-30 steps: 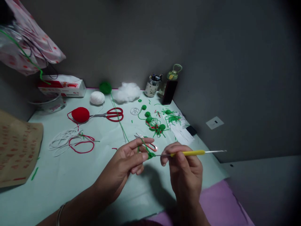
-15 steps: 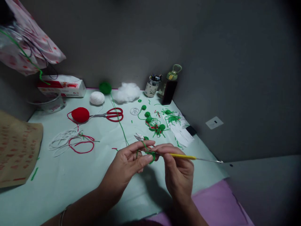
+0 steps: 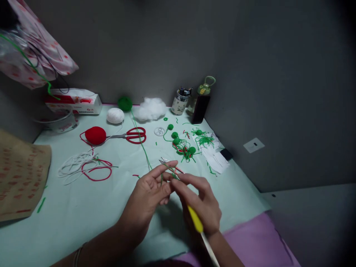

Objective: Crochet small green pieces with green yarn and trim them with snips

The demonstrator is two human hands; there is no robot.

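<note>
My left hand (image 3: 151,193) pinches a small green crochet piece (image 3: 170,174), with green yarn (image 3: 144,150) looped over its forefinger and running back to a green yarn ball (image 3: 125,103). My right hand (image 3: 200,205) is closed round a yellow-handled crochet hook (image 3: 195,219); the hook's tip meets the green piece and its handle points down toward me. Both hands hover just above the pale green table (image 3: 83,207). Small snips (image 3: 167,162) lie right behind my fingers.
Red scissors (image 3: 132,135), a red yarn ball (image 3: 95,135), a white yarn ball (image 3: 115,115), stuffing (image 3: 150,108) and loose white and red cord (image 3: 83,167) lie on the table. Several finished green pieces (image 3: 183,146) sit to the right. A jar (image 3: 180,101), bottle (image 3: 204,97) and tissue box (image 3: 73,102) line the back.
My right hand has swung the crochet hook round: its handle pointed out to the right before and now points down toward me. Both hands have drawn closer together.
</note>
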